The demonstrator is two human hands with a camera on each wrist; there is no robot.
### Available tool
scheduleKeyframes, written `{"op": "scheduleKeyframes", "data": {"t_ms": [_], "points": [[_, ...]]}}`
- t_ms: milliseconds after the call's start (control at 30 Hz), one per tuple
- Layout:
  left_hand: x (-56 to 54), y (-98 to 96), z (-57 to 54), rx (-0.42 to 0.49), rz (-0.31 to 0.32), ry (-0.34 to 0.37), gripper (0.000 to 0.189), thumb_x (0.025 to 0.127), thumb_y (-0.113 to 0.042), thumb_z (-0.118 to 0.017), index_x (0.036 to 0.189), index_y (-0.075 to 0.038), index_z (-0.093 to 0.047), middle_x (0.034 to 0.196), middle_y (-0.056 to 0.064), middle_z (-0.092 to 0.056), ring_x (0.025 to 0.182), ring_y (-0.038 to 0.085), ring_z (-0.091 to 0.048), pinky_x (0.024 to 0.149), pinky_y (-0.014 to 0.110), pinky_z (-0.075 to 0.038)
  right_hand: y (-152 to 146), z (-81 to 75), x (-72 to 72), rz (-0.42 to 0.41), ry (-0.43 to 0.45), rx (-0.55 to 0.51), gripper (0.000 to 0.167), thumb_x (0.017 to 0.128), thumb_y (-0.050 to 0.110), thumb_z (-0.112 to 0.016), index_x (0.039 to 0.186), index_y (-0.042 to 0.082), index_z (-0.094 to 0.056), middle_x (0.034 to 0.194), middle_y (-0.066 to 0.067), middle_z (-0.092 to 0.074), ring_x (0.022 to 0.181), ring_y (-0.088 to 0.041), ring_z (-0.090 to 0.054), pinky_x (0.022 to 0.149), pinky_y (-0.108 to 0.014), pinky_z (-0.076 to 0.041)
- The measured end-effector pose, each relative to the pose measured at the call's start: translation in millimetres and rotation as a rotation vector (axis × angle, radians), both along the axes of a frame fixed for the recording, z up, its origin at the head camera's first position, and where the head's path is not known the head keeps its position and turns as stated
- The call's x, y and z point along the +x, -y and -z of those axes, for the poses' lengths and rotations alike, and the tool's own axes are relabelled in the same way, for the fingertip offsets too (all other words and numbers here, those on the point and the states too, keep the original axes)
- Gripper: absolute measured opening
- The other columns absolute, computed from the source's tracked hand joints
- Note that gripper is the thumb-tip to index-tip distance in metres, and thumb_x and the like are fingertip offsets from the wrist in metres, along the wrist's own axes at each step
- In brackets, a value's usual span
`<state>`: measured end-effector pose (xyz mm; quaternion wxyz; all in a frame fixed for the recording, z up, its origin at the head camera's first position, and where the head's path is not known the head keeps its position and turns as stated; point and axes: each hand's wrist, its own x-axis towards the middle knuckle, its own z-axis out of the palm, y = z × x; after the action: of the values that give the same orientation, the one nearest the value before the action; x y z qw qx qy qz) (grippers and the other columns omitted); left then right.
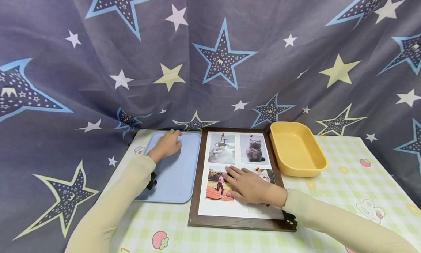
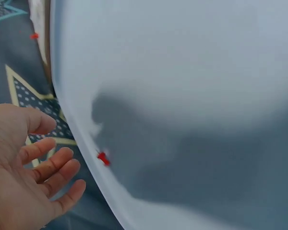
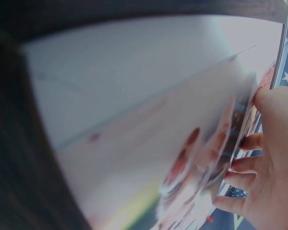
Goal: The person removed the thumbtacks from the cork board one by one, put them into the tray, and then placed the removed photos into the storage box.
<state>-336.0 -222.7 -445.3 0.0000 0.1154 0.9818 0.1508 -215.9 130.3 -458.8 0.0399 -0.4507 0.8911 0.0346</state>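
My left hand point(image 1: 168, 143) hovers over the far part of a pale blue tray point(image 1: 177, 180), fingers loosely bent and holding nothing. In the left wrist view, a red push pin point(image 2: 103, 158) lies in the tray near its rim, close to my fingertips. My right hand point(image 1: 251, 187) rests with fingers spread on a brown-framed white board point(image 1: 241, 223). Its fingertips touch the photo of a runner point(image 1: 212, 185) at lower left. Under the palm, a kitten photo point(image 1: 265, 176) is partly covered; a red push pin point(image 1: 257, 169) stands at its top.
Higher on the board are a photo of a pale animal point(image 1: 217, 154) and a grey cat photo point(image 1: 254, 150), each with a red pin at the top. A yellow bin point(image 1: 297, 147) stands right of the board. A starry curtain point(image 1: 223, 99) hangs behind the table point(image 1: 329, 194).
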Motion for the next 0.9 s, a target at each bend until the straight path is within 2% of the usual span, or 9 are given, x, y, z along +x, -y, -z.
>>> {"op": "scheduleKeyframes", "data": {"t_ms": [200, 433, 700, 900], "points": [[4.0, -15.9, -8.1, 0.123, 0.013, 0.018, 0.041, 0.098, -0.018, -0.054, 0.135, -0.002, -0.055, 0.117, 0.020, -0.061, 0.104, 0.034, -0.061, 0.086, 0.051, -0.052, -1, 1.2, -1.0, -0.006, -0.008, 0.004, 0.068, 0.107, 0.052, -0.038, 0.160, 0.009, -0.032, 0.165, -0.018, -0.031, 0.152, -0.035, -0.033, 0.119, -0.055, -0.037], [11.6, -39.8, -16.1, 0.275, 0.077, 0.042, 0.038, 0.092, -0.012, -0.054, 0.127, 0.004, -0.060, 0.102, 0.018, -0.068, 0.091, 0.028, -0.064, 0.086, 0.043, -0.052, -1, 2.1, -1.8, -0.008, -0.019, 0.008, 0.067, 0.107, 0.051, -0.039, 0.159, 0.009, -0.034, 0.165, -0.018, -0.032, 0.152, -0.034, -0.034, 0.119, -0.055, -0.039], [26.3, -67.7, -25.4, 0.366, 0.088, 0.198, 0.035, 0.096, -0.018, -0.056, 0.127, 0.000, -0.061, 0.110, 0.017, -0.068, 0.094, 0.026, -0.066, 0.079, 0.035, -0.053, -1, 2.8, -3.1, -0.011, -0.014, 0.003, 0.066, 0.107, 0.050, -0.039, 0.159, 0.009, -0.034, 0.164, -0.019, -0.033, 0.151, -0.035, -0.034, 0.118, -0.054, -0.040], [36.0, -83.4, -28.8, 0.483, 0.118, 0.296, 0.035, 0.095, -0.013, -0.056, 0.123, 0.007, -0.060, 0.098, 0.015, -0.067, 0.091, 0.030, -0.066, 0.071, 0.025, -0.050, 0, 1.7, -3.6, -0.008, 0.000, -0.003, 0.066, 0.107, 0.050, -0.040, 0.159, 0.009, -0.035, 0.164, -0.019, -0.033, 0.151, -0.035, -0.035, 0.117, -0.054, -0.041]]}}
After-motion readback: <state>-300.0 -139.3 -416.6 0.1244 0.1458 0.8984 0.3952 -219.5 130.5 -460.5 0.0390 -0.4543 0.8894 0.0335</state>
